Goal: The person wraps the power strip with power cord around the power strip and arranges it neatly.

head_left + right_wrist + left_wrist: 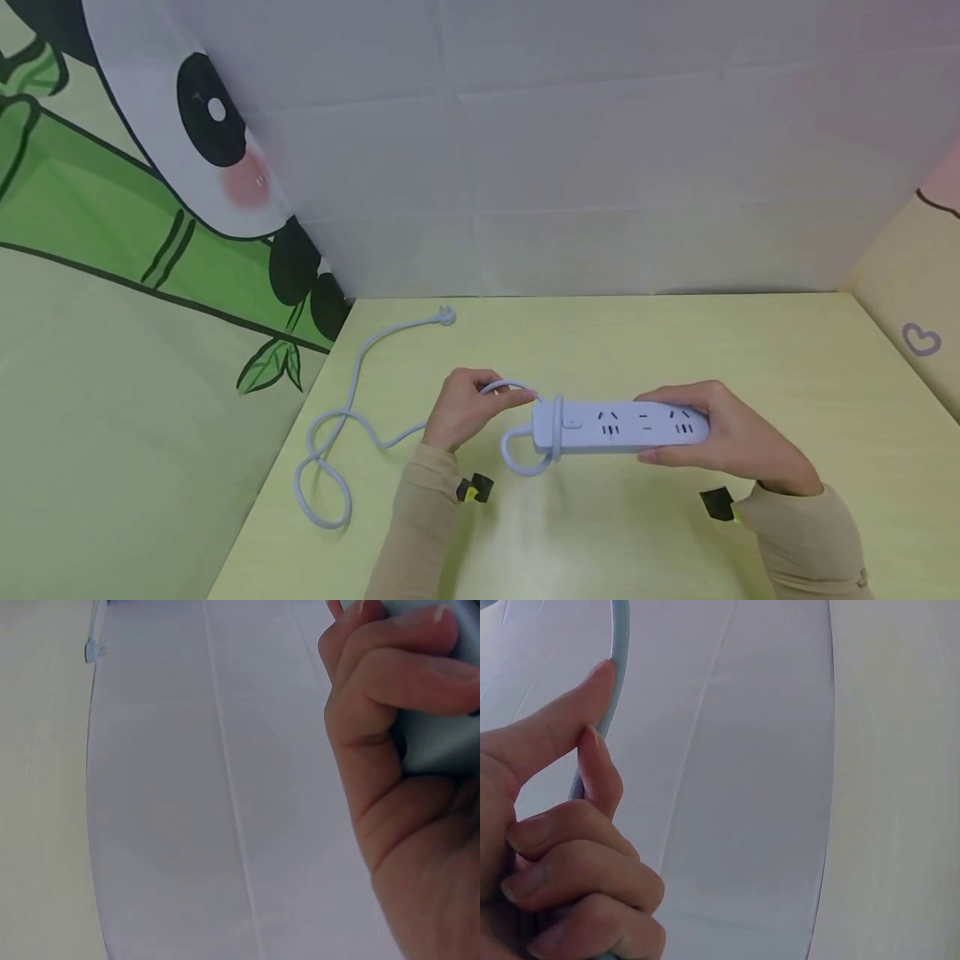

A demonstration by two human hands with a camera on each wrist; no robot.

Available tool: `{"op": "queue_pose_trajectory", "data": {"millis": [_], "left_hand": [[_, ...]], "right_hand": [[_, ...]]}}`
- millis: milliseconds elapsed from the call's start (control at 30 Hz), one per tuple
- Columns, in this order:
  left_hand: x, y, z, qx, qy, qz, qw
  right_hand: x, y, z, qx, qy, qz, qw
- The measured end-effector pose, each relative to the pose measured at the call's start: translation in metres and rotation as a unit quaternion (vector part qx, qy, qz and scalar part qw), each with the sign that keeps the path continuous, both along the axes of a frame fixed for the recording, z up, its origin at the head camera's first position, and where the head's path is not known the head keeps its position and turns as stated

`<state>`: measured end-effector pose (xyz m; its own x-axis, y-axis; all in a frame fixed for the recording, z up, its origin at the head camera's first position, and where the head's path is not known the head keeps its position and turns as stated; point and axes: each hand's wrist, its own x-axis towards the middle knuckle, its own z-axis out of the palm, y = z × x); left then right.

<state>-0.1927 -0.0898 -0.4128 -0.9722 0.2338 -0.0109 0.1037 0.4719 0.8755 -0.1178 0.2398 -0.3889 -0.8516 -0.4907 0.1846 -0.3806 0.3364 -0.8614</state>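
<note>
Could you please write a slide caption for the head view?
Right hand grips a white power strip while the left hand pinches its cord, looped around one end.

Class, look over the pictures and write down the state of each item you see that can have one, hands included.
Power strip: held, face showing, sockets empty.
Switch: on or off, too small to tell.
Cord: partly wrapped round the strip's switch end, partly loosely looped.
Plug: unplugged, on the table.
Left hand: pinching the cord.
Right hand: gripping the strip.
</note>
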Motion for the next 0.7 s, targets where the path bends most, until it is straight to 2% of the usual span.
{"op": "queue_pose_trajectory", "data": {"millis": [233, 500, 700], "left_hand": [[0.002, 0.003, 0.004, 0.012, 0.016, 0.013, 0.9997], [0.006, 0.005, 0.011, 0.027, 0.027, 0.03, 0.9988], [0.008, 0.007, 0.014, 0.035, 0.028, 0.028, 0.9986]], "right_hand": [[-0.001, 0.0, 0.0, 0.005, 0.012, 0.028, 1.0], [-0.005, 0.002, -0.005, 0.032, 0.025, 0.027, 0.999], [-0.006, 0.001, -0.008, 0.036, 0.022, 0.035, 0.999]]}}
